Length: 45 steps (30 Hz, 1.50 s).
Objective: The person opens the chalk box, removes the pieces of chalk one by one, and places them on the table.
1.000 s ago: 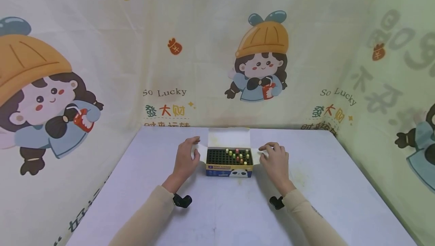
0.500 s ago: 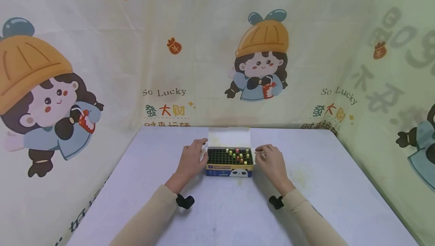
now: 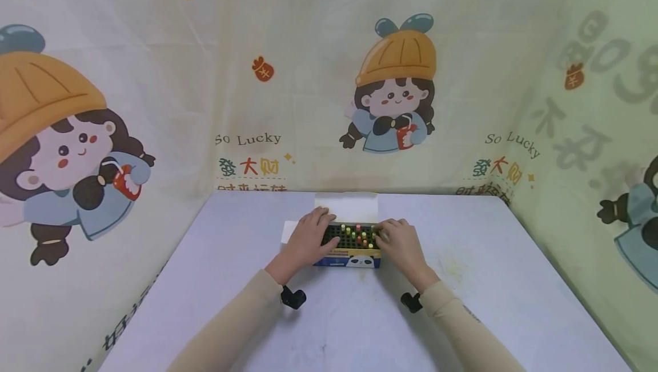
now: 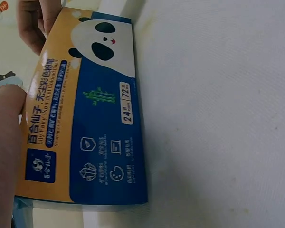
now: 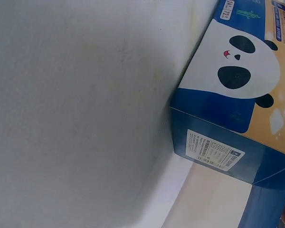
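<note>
A blue and yellow panda-print box of chalk [image 3: 339, 261] stands with its lid folded back. Its black grid [image 3: 347, 242] holds several yellow, green, red and orange sticks towards the right. My left hand [image 3: 307, 239], fingers spread, lies over the box's left end, thumb at the grid. Bent fingers of my right hand [image 3: 403, 247] are at the right end, beside the rightmost sticks; whether they pinch one is unclear. The left wrist view shows the box front [image 4: 104, 128] and my left thumb [image 4: 7, 109]; the right wrist view shows the box's panda corner [image 5: 213, 102].
The box's white lid [image 3: 346, 207] stands up behind it, and a white side flap [image 3: 289, 230] sticks out at the left. All this is on a white tabletop [image 3: 354, 320], with a printed cloth [image 3: 308, 75] hanging behind and at both sides.
My left hand has moved right from beside the box onto its left end, uncovering the left flap. My right hand has moved left to the grid's right end. The box has barely moved.
</note>
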{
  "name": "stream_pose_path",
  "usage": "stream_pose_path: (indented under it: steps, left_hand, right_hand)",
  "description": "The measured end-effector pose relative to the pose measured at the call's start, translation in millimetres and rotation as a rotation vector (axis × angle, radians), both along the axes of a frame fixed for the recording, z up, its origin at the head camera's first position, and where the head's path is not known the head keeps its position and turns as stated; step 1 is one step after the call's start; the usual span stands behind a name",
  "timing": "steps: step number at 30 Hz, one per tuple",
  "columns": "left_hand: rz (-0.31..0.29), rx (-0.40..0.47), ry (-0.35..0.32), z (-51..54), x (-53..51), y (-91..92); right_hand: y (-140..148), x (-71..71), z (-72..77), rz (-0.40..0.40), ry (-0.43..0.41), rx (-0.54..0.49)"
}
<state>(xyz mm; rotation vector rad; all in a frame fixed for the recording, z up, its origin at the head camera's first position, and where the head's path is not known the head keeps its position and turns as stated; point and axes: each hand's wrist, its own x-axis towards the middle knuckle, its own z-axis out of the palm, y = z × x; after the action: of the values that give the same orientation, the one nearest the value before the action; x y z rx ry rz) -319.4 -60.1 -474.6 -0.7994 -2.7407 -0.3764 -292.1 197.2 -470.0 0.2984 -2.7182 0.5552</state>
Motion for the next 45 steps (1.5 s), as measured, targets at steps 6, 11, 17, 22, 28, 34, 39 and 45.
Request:
stream_pose_path:
  steps: [6,11,17,22,28,34,39,45]
  left_hand:
    - [0.03,-0.048,-0.096,-11.0,-2.7,0.7]
    - [0.024,-0.006,-0.099,-16.1,-2.5,-0.8]
    - [0.023,-0.002,-0.094,-19.4,-2.5,-5.1]
    - [0.019,-0.027,-0.088,-20.7,-2.9,-9.4]
    - [0.005,-0.026,-0.083,-23.5,-4.2,-11.3]
    - [-0.002,0.018,-0.095,-21.8,-1.9,-11.5]
    - [0.001,0.024,-0.095,-22.9,-2.0,-11.4]
    - [0.008,0.02,-0.108,-25.2,-3.7,-11.3]
  right_hand:
    - [-3,-1.7,-1.5,0.015,-0.015,0.054]
    - [-4,-2.5,0.2,0.009,-0.006,0.077]
    - [-6,-2.3,0.4,0.009,-0.006,0.079]
    - [-6,-2.1,0.3,0.002,-0.008,0.082]
    - [-5,-1.7,-0.4,0.01,-0.013,0.111]
    - [-6,-0.4,-1.6,0.036,0.011,0.153]
    - [-7,0.2,-3.0,0.042,0.027,0.175]
    - [-9,2.9,-2.3,0.047,0.036,0.189]
